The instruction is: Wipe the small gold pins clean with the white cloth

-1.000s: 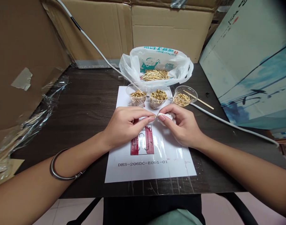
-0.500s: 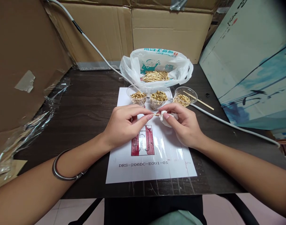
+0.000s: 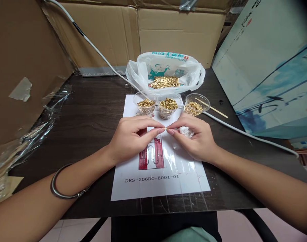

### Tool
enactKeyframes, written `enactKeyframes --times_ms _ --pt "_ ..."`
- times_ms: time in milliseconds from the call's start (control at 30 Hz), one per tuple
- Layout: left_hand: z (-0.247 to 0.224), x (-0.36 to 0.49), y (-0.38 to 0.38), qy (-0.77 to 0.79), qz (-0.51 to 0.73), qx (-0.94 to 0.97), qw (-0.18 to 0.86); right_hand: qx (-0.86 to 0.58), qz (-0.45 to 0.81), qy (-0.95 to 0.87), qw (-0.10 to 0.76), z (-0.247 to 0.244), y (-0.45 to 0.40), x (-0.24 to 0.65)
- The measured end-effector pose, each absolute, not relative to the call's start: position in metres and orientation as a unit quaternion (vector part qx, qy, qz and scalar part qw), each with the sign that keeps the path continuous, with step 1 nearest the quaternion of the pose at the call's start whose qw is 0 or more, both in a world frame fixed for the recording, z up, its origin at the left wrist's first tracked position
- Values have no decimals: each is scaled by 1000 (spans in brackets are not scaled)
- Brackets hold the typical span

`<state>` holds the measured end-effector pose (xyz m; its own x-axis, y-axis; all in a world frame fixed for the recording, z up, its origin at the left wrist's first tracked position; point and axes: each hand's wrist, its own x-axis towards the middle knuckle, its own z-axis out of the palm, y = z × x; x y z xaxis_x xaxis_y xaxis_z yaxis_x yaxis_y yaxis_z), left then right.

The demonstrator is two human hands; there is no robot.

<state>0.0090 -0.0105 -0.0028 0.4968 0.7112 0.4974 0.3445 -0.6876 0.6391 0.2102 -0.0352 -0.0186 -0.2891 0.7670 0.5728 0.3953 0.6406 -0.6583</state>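
One brown cardboard panel [image 3: 25,43], far left, with a pale torn patch; clear plastic wrap [image 3: 40,134], crumpled, beside it. One metal bracelet [image 3: 53,190], on the left forearm. One left hand [image 3: 133,137], bare, thumb and fingers closed in a pinch on one end of a thin gold pin [image 3: 165,128]. One printed sheet [image 3: 133,193], white, flat on the dark desk [image 3: 93,101], red-and-white diagram, lettered "DRS-206DC-E001-01". One left cup [image 3: 146,113], clear, holding short gold pieces; one middle cup [image 3: 166,115], likewise. One white plastic bag [image 3: 139,77], open, green print, behind the cups, longer gold pins inside. Said thin gold pin: above the sheet, between both sets of fingertips, mostly covered. One right hand [image 3: 199,137], bare, thumb and forefinger closed on the pin's other end; one white wad [image 3: 185,131] in the curl of its other fingers. One right cup [image 3: 193,94], clear, gold pieces in the bottom. One slender pale stick [image 3: 217,111], slanting across the right cup's edge. One painted board [image 3: 266,67], blue and white, far right.
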Motion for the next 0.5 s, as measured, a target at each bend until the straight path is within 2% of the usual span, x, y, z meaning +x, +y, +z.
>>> enactKeyframes --times_ms 167,233,333,500 --pt "-4 10 -12 362 367 798 313 -400 172 -783 443 6 -44 211" --pt "-6 10 -12 377 345 786 348 -429 116 -779 442 26 -36 214" --pt "-7 10 -12 376 313 800 346 -497 23 -755 427 52 4 223" --pt "-6 9 -12 381 295 813 327 -572 24 -769 286 47 105 237"
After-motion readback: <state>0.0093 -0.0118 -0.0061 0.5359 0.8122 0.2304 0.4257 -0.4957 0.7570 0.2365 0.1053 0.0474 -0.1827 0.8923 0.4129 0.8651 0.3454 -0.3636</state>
